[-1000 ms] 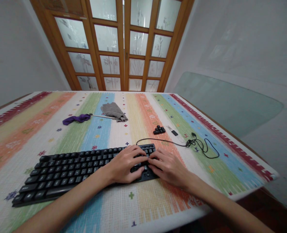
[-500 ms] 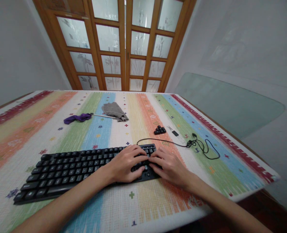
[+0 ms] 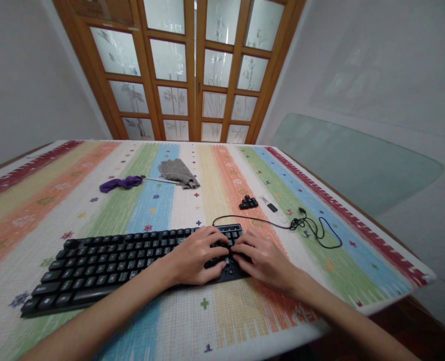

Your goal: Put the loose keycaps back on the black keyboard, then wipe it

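Note:
A black keyboard (image 3: 109, 263) lies flat on the striped tablecloth. At its right end, my left hand (image 3: 201, 255) rests over the number pad with bent fingers, thumb and fingertips against the keys. Facing it, my right hand (image 3: 262, 255) curls over the keyboard's right edge, its fingertips almost meeting the left ones. Whether a single key is pinched between them is hidden. Near the lower right corner, a few key spots show no caps. Beyond my right hand lies a small cluster of loose black keycaps (image 3: 248, 202), and beside it a wire keycap puller (image 3: 272, 207) with a black handle.
A black cable (image 3: 260, 218) runs from the keyboard's back edge to a loose coil at the right. Farther back lie a purple cloth (image 3: 120, 184), a thin brush-like stick (image 3: 160, 180) and a grey cloth (image 3: 179, 173). The tablecloth (image 3: 184, 321) covers the table.
The fingers of both hands have shifted very slightly on the number pad. Keyboard, keycaps and cloths keep their places; the whole view has drifted a little.

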`<state>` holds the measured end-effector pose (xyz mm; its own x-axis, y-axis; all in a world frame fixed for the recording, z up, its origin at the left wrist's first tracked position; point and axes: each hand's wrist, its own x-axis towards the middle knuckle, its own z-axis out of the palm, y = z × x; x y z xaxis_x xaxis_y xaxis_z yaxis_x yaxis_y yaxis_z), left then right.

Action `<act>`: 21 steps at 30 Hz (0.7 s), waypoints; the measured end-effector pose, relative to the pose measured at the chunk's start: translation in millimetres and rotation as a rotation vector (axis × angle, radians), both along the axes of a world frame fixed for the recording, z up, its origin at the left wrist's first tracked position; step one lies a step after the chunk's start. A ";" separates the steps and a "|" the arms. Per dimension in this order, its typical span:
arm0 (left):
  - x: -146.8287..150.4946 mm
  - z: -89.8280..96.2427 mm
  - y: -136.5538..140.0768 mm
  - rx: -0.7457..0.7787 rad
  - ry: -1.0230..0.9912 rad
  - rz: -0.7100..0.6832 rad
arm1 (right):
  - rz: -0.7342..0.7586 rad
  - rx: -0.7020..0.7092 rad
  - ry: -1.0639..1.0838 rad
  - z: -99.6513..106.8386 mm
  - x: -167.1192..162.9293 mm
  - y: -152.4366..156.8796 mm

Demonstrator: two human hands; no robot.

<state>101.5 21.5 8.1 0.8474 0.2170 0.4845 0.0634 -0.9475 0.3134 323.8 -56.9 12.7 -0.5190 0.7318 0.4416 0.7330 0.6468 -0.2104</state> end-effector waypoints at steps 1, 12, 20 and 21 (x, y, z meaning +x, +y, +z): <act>-0.1 -0.1 0.0 0.001 0.004 0.000 | 0.000 0.000 -0.004 0.2 0.1 -0.1; -0.4 0.1 -0.7 0.045 -0.006 -0.007 | 0.002 0.021 -0.029 1.9 -4.3 -2.8; 0.0 0.7 -0.6 0.046 0.038 -0.007 | -0.051 -0.167 0.085 9.0 -7.6 -2.5; 0.0 1.1 -0.6 0.052 0.046 -0.004 | -0.052 -0.184 0.097 9.7 -7.5 -1.5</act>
<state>101.4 20.9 9.2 0.8700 0.1892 0.4553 0.0727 -0.9626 0.2610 316.4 -58.4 22.4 -0.4400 0.8295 0.3439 0.7348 0.5527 -0.3931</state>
